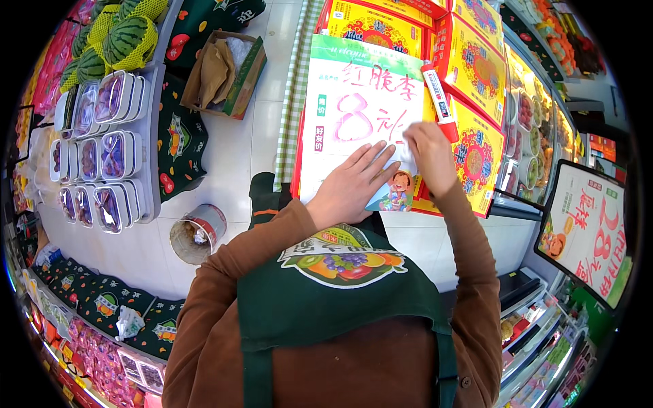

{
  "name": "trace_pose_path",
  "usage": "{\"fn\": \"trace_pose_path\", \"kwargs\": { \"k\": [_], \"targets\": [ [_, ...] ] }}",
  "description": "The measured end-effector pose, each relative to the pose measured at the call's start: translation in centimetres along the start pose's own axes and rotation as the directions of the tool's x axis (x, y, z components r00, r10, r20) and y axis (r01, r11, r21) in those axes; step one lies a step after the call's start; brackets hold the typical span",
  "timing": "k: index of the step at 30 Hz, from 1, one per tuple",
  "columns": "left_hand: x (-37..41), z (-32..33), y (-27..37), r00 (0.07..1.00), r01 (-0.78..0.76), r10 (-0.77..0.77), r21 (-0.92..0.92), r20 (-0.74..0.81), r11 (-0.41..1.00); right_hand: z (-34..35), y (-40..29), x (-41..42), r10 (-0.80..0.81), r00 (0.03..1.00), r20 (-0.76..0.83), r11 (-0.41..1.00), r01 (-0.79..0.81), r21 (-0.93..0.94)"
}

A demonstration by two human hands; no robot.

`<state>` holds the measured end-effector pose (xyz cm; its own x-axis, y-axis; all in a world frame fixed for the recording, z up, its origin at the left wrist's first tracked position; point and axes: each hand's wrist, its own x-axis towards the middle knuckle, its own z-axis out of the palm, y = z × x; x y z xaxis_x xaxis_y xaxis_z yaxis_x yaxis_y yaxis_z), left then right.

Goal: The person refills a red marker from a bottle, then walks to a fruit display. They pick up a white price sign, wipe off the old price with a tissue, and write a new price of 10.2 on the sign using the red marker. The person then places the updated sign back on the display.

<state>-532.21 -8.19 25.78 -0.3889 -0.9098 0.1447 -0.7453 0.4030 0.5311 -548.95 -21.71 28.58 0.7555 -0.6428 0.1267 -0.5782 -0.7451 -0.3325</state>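
Observation:
A white and green paper price sign (336, 148) with pink handwriting lies on red-and-yellow gift boxes (474, 76). My left hand (354, 183) rests flat on its lower part, fingers spread, holding nothing. At the sign's right edge is my right hand (428, 153), its fingers bent together over the end of the writing; a whitish bit shows beside the fingertips, and whether it is held cannot be told. Just above that hand, a white marker pen (436, 92) with a red end lies along the sign's right edge, over the boxes.
A green checked cloth (293, 92) borders the boxes. On the left stand an open cardboard box (224, 76), a bucket with rubbish (198, 234) and a shelf of packed fruit trays (117, 153), with netted watermelons (127, 43) above. A framed sign (584, 229) stands at right.

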Motion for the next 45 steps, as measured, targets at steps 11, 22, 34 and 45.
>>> {"fn": "trace_pose_path", "kwargs": {
  "k": [11,22,34,45],
  "targets": [
    [-0.1,0.5,0.1,1.000,-0.011,0.012,0.068,-0.005,0.998,0.4,0.0,1.0,-0.034,0.999,0.006,0.997,0.034,-0.067],
    [0.2,0.4,0.3,1.000,0.000,0.001,0.044,-0.006,0.999,0.8,-0.3,1.5,-0.081,0.997,0.006,0.991,0.081,-0.105],
    [0.0,0.3,0.0,1.000,0.001,-0.001,0.003,-0.031,1.000,0.6,-0.9,-1.3,-0.088,0.996,-0.025,0.991,0.085,-0.101],
    [0.0,0.2,0.0,1.000,0.003,-0.003,-0.003,-0.027,1.000,0.2,-1.1,-1.8,-0.029,1.000,0.004,0.997,0.029,-0.069]
  ]
}}
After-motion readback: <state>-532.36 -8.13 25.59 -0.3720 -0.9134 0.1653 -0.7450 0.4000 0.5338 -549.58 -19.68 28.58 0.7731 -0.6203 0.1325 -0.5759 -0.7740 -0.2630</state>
